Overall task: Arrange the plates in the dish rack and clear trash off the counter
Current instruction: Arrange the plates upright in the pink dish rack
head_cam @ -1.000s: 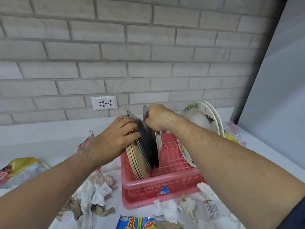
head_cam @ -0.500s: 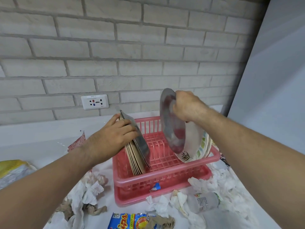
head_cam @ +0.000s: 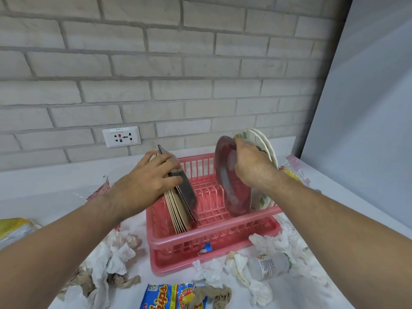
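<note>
A pink dish rack stands on the white counter. At its left end stands a stack of several tan plates fronted by a dark plate; my left hand rests on the stack's top edge, fingers over the dark plate. My right hand grips the rim of a dark round plate, which stands upright at the rack's right end against white patterned plates.
Crumpled tissues and brown paper lie left of the rack, more tissues to the right. A blue chips bag and a plastic bottle lie in front. A yellow wrapper lies far left. A wall socket sits behind.
My right hand lifted the dark round plate off the left stack, carried it right and lowered it against the patterned plates. My left hand stayed on the stack.
</note>
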Motion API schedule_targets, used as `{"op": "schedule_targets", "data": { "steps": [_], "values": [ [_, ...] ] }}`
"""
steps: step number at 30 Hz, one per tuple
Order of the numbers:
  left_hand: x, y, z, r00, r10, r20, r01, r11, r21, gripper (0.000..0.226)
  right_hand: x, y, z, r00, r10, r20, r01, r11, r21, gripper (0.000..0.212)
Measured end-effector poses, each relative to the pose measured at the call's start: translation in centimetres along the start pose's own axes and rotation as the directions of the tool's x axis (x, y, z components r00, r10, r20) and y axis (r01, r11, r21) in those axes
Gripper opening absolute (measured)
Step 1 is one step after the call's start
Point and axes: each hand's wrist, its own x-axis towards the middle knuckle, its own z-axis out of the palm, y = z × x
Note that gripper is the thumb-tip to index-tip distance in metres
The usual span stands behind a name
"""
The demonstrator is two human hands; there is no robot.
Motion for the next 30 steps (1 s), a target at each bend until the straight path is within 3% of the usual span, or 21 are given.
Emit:
{"op": "schedule_targets", "data": {
  "steps": [2,4,9,13,15,17,20,25,30],
  "values": [
    [0.2,-0.1,0.0,1.0,0.002,-0.007,-0.002,1.0,-0.004,0.047,0.0,0.4,-0.3,1.0,0.0,0.014,0.001,1.0,-0.009,0.079],
    [0.3,-0.1,0.1,1.0,0.002,0.003,-0.002,1.0,-0.025,0.049,0.1,0.8,-0.6,1.0,0.002,0.017,-0.001,0.995,-0.095,0.081],
    [0.2,0.3,-0.7,0.999,-0.032,-0.021,0.03,0.997,-0.066,0.056,-0.3,0.5,-1.3,0.988,-0.141,-0.058,0.112,0.931,-0.348,0.045],
    [-0.1,0.0,-0.2,1.0,-0.003,-0.03,0.002,0.999,-0.054,0.054,-0.3,-0.4,-2.8,0.955,-0.26,-0.145,0.159,0.857,-0.49,0.045],
    [-0.3,0.1,0.1,0.999,0.008,-0.046,-0.01,0.999,-0.037,0.052,-0.1,-0.8,-3.0,0.921,-0.362,-0.145,0.252,0.835,-0.489,0.043],
    [-0.4,0.2,0.2,0.998,0.02,-0.061,-0.022,0.999,-0.028,0.05,0.1,-1.0,-2.8,0.881,-0.459,-0.114,0.372,0.822,-0.432,0.042],
    [-0.3,0.4,0.2,0.998,0.04,-0.052,-0.041,0.999,-0.027,0.047,0.1,-2.1,-2.1,0.879,-0.474,-0.058,0.464,0.876,-0.127,0.041],
    [-0.1,0.5,0.3,0.996,0.078,-0.046,-0.079,0.996,-0.032,0.047,0.9,-5.6,0.1,0.909,-0.415,0.027,0.385,0.864,0.325,0.027],
    [-0.1,0.4,0.9,0.998,0.057,-0.012,-0.058,0.997,-0.047,0.052,2.2,-7.1,1.9,0.919,-0.371,0.135,0.279,0.852,0.442,0.03]
  ]
}}
